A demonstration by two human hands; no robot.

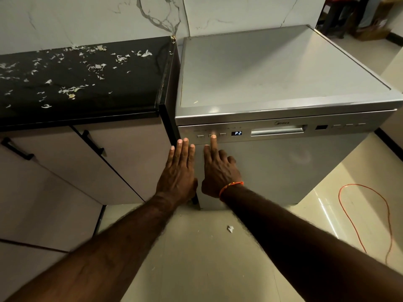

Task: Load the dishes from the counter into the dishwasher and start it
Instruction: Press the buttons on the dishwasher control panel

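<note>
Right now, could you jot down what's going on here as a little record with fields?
Dishwasher: door closed
Display: reads P2
Right hand: index finger stretched out onto the middle button of three left of the display
Left hand: fingers straight, flat at the dishwasher's left edge
Counter: black, strewn with pale scraps, no dishes in view
Floor: orange cable on the right

Dishwasher right of worktop, both against wall.

Cupboards under worktop, scraps scattered on it. Control panel along dishwasher's upper front, display right of buttons, handle further right. Both hands at panel's left end: left hand beside right hand. Cable on floor, right of dishwasher.
</note>
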